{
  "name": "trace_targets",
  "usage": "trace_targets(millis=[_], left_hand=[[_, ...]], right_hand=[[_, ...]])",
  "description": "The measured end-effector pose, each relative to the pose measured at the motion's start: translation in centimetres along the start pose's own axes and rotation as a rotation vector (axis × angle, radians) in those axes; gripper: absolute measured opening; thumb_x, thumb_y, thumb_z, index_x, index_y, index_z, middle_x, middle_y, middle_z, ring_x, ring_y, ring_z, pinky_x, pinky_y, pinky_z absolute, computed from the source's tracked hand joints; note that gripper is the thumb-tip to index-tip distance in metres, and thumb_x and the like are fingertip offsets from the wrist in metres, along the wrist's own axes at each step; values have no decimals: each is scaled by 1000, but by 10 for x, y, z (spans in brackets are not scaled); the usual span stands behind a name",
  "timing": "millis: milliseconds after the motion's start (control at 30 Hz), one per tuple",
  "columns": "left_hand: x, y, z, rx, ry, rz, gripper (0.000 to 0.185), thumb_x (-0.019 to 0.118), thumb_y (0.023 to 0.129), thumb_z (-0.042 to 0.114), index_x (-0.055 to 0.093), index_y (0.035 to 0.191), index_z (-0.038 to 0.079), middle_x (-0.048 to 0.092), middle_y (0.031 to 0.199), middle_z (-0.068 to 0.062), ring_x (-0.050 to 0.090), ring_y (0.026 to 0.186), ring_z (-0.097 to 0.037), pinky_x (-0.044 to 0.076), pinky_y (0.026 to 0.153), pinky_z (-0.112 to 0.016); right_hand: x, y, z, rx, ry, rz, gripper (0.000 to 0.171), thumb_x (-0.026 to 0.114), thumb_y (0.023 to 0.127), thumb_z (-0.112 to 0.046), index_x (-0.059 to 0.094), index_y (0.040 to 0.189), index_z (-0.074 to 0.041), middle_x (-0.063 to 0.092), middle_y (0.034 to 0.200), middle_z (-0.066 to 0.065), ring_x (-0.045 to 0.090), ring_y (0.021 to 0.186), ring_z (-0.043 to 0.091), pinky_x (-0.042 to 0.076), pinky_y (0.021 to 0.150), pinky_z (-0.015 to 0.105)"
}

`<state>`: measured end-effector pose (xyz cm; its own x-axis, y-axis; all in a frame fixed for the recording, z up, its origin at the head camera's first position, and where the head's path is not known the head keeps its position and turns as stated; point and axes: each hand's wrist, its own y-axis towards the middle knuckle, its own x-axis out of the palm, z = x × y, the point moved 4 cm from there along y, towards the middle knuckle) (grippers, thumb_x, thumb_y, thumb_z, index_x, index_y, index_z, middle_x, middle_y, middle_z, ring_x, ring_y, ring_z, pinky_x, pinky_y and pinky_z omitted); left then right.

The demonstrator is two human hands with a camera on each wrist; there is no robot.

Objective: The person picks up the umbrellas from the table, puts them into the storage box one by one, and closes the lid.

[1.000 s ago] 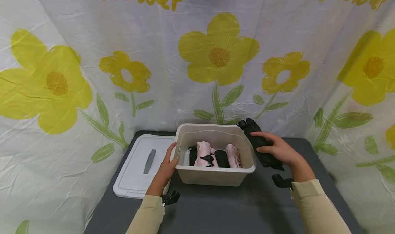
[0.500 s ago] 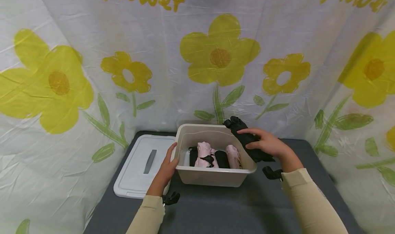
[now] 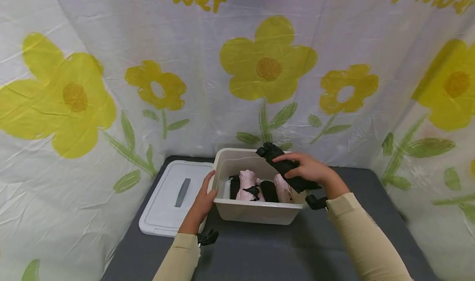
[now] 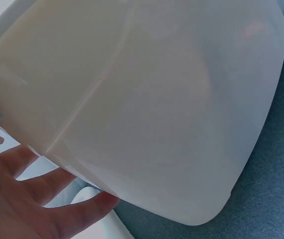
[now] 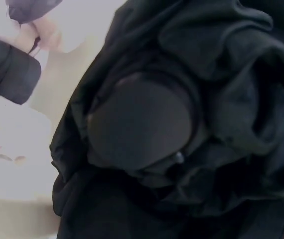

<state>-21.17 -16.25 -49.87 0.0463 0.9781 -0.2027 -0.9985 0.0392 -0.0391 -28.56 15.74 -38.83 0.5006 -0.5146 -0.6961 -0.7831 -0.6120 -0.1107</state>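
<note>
My right hand [image 3: 311, 170] grips a black folded umbrella [image 3: 276, 159] and holds it slanted over the right side of a beige plastic box [image 3: 256, 212]. In the right wrist view the umbrella's round handle end [image 5: 139, 122] shows amid loose dark fabric. Inside the box lie pink rolled bundles [image 3: 246, 183] and black ones [image 3: 269, 191], side by side. At the box's left wall, my left hand [image 3: 202, 200] rests with its fingers straight and spread. The left wrist view shows those fingers [image 4: 82, 214] against the wall's edge; the thumb is out of sight there.
A white lid [image 3: 159, 202] with a grey handle [image 3: 182, 192] lies on the dark table [image 3: 252, 252], left of the box. Behind the table hangs a white curtain [image 3: 208, 120] painted with yellow flowers.
My right hand has carried the black umbrella leftward, from beside the box's right edge to over its right part. The left hand keeps its place at the box.
</note>
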Motion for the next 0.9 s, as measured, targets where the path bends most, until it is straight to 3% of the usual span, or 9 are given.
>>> trace_targets(millis=[133, 267, 467, 600, 900], left_hand=[[0, -8, 13, -12, 20, 1, 69, 36, 90, 5, 17, 155, 16, 21, 158, -21, 34, 133, -41, 36, 101, -63], [0, -8, 14, -15, 20, 8, 69, 36, 89, 5, 17, 155, 16, 21, 158, -21, 35, 133, -41, 36, 101, -62], [0, 6, -9, -18, -5, 22, 71, 38, 88, 4, 18, 155, 20, 21, 158, -20, 35, 132, -41, 35, 101, -63], [1, 13, -24, -19, 6, 40, 71, 39, 88, 8, 20, 154, 27, 22, 159, -15, 35, 133, -38, 35, 101, -63], [0, 16, -30, -9, 13, 38, 70, 38, 89, 10, 19, 153, 32, 21, 159, -13, 35, 134, -39, 34, 101, -65]], right_hand=[[6, 10, -1, 23, -8, -18, 53, 65, 86, -15, 56, 134, -34, 40, 152, 5, 32, 142, 35, 34, 104, 60], [12, 19, -4, 7, 9, -50, 53, 64, 87, -13, 56, 135, -31, 37, 154, 7, 31, 142, 36, 36, 103, 59], [23, 33, -3, -21, 19, -62, 52, 64, 86, -10, 57, 135, -25, 40, 153, 10, 32, 141, 37, 39, 102, 56], [30, 42, 1, 2, 18, -58, 52, 66, 84, -10, 60, 132, -29, 43, 151, 7, 34, 141, 34, 38, 104, 56], [45, 52, 8, 59, 66, -109, 53, 64, 87, -12, 55, 136, -27, 33, 156, 10, 27, 144, 36, 34, 106, 57]])
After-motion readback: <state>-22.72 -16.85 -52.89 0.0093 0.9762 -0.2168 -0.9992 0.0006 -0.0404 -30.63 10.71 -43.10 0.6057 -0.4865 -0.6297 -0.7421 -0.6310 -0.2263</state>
